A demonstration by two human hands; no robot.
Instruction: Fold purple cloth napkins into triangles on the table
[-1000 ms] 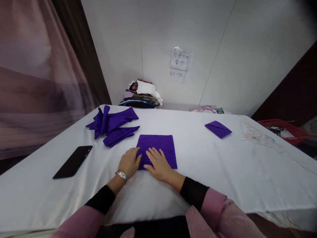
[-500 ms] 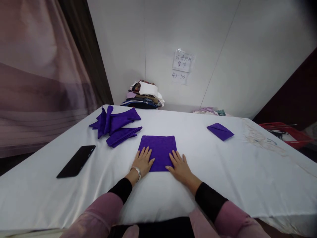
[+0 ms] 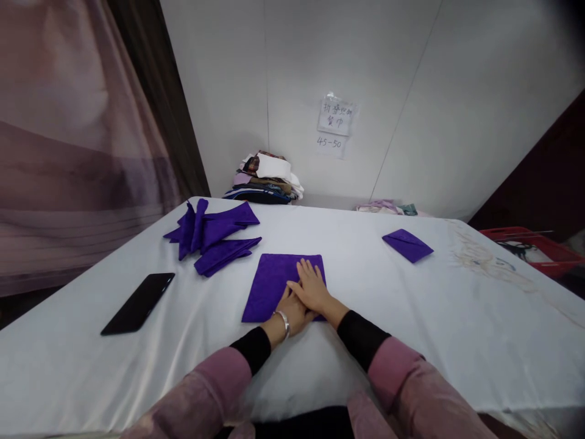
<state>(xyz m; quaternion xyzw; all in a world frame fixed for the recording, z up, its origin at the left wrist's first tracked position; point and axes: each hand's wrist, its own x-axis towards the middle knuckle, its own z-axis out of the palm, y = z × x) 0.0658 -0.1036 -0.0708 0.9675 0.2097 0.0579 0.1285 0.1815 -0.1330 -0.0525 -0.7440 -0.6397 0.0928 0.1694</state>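
A purple cloth napkin [image 3: 269,286], folded into a square, lies flat on the white tablecloth in front of me. My right hand [image 3: 311,286] rests on its right half, palm down with the fingers stretched out. Just below it, my left hand [image 3: 293,311] lies on the napkin's near right part, its fingers partly covered by the right hand. A silver bracelet [image 3: 284,323] circles my left wrist. The napkin's near right corner is largely hidden under both hands.
Several folded purple napkins [image 3: 212,231] are heaped at the far left. A black phone [image 3: 138,303] lies nearer on the left. One folded purple napkin [image 3: 407,245] sits to the right. Beyond the table stands a clothes pile [image 3: 269,180]; a red basket [image 3: 537,247] is at the right.
My left hand has slid right from the napkin's left side to its near right part. My right hand has moved up and left, now overlapping the left.
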